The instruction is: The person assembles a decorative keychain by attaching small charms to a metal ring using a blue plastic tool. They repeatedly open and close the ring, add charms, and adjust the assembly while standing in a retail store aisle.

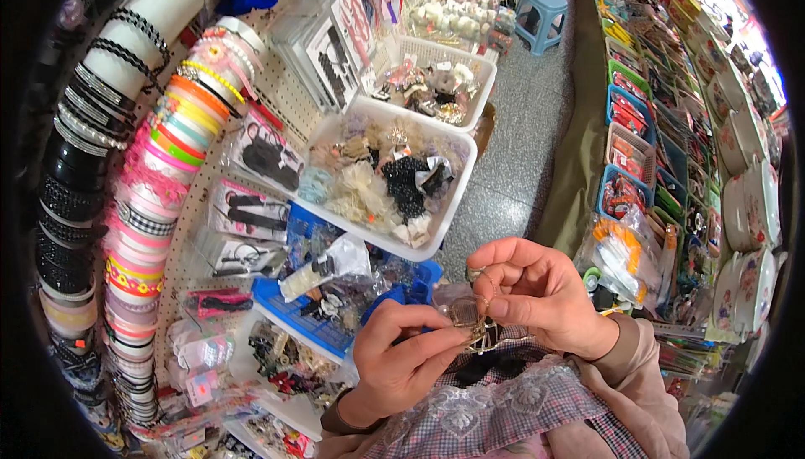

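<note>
In front of my chest, my left hand [407, 358] pinches a small gold-coloured metal accessory [464, 313] between thumb and fingers. It has a net-like panel and thin metal edges; its exact kind is too small to make out. My right hand [545, 295] is closed on the accessory's upper right part, thumb against forefinger, where a thin chain-like strand shows. The fingertips of both hands almost meet and cover much of it. Just beyond my left hand stands a blue plastic basket [270, 298] of bagged hair accessories.
White baskets [459, 199] of scrunchies and bows stand ahead. Headband-covered columns [138, 233] and a pegboard [285, 73] with packaged goods rise on the left. A blue stool [542, 19] stands in the aisle [524, 124]. Across it, shelves hold small trays [625, 191] and flowered white dishes [742, 291].
</note>
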`<state>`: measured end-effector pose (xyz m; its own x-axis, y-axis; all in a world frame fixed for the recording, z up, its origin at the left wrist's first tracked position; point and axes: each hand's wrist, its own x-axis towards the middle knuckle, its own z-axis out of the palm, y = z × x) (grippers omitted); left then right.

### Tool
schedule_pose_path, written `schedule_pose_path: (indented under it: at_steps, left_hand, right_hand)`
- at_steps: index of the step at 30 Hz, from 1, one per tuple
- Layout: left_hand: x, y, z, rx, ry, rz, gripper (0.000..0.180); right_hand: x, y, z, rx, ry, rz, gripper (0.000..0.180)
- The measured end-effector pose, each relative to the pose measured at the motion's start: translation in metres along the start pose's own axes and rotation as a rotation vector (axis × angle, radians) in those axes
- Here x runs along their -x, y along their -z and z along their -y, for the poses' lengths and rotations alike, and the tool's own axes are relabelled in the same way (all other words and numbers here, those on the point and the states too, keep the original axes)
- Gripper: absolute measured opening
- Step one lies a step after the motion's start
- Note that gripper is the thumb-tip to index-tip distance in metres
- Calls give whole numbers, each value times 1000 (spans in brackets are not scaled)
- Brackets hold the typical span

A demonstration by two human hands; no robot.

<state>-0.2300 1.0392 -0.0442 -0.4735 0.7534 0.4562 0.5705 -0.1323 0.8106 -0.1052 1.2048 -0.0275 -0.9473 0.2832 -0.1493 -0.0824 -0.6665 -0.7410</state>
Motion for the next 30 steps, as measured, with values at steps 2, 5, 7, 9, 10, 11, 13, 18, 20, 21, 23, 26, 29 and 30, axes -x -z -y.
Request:
schedule_pose_path:
  at_steps: [2,5,7,9,10,11,13,18,20,21,23,26,29,30]
  left_hand:
    - [-3,2,-3,29,23,10,23]
    - [-11,2,-8,31,18,39,25]
    - [-18,-2,-13,39,55,56,27]
    - [-30,-9,-15,-2,67,72,31]
    - [-37,-14,-15,-31,29,67,31]
    - [-45,-21,-15,-62,-4,60,31]
    - [-60,-36,-18,-139,-34,38,29]
    - [-102,-83,-26,-391,-174,-24,26]
    - [-120,-105,-27,-445,-174,-70,24]
    - [-132,-114,-24,-437,-266,-88,23]
    - [-148,-125,-23,-524,-317,-83,22]
    - [-165,-138,-22,-596,-320,-117,22]
    - [-172,-138,-21,-675,-311,-151,22]
    - [-171,-135,-22,-700,-298,-167,23]
  right_hand:
    - [-3,-3,5,-8,23,30,45]
    - [-6,-6,13,16,77,68,44]
    - [-6,-3,20,64,110,79,43]
    - [-5,2,27,163,189,108,41]
    - [-4,6,31,213,217,109,40]
    - [-7,12,34,209,292,165,37]
    - [-7,29,46,268,343,155,35]
    - [-15,85,91,941,871,145,30]
    - [-14,100,104,972,918,87,38]
    - [-16,108,109,993,958,68,39]
    - [-18,119,118,1056,997,9,41]
    - [-29,129,126,1152,997,-144,41]
    - [-43,130,133,1150,989,-98,39]
    - [-47,127,133,1160,973,-71,38]
